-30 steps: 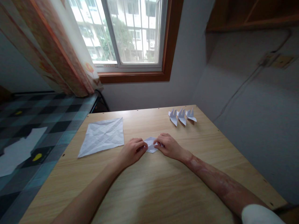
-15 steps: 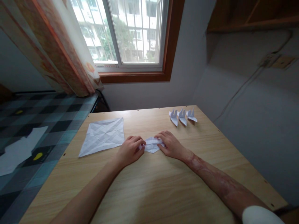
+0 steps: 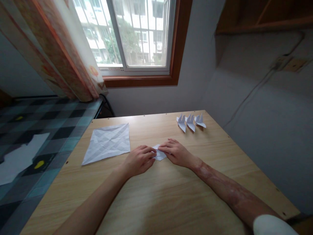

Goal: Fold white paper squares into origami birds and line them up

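A small folded sheet of white paper (image 3: 160, 156) lies on the wooden table in front of me, partly covered by both hands. My left hand (image 3: 140, 159) is closed at its left side, fingertips on the paper. From the right, my right hand (image 3: 178, 153) rests its fingers on the upper right part of the paper, pressing it against the table. What lies under the fingertips is hidden. Left of my left hand, a creased white paper sheet (image 3: 107, 142) is spread flat.
Three folded paper cranes (image 3: 190, 122) stand in a row at the table's (image 3: 156, 202) far right. A bed with a checked cover (image 3: 58, 130) is at the left, with torn white paper (image 3: 17, 161) on it. Behind are a window (image 3: 144, 36) and a curtain (image 3: 66, 49).
Both hands have come closer together over the folded paper, covering more of it. My right fingers have slid left and stretched along its upper edge.
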A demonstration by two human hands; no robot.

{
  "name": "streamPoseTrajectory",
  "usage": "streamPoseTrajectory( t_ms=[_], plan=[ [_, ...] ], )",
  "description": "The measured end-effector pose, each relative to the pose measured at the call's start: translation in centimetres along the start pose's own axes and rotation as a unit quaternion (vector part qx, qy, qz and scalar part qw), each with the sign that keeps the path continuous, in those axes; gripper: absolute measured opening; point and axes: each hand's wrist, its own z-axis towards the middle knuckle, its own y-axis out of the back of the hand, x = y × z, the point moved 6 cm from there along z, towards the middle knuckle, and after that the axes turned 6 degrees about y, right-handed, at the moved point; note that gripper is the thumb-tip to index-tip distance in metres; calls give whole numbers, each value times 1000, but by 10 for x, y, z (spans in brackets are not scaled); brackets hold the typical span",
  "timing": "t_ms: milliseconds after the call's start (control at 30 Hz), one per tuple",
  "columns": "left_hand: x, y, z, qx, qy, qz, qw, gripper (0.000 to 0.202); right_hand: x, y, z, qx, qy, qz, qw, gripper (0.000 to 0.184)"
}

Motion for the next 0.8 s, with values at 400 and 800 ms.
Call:
streamPoseTrajectory(
  t_ms=[400,800],
  plan=[
    [2,-2,-3,-2,-22,70,997,28,11,5,5,9,29,-75,997,33],
    [8,-4,-4,-4,-9,46,999,20,18,9,5,28,66,-68,995,31]
  ],
)
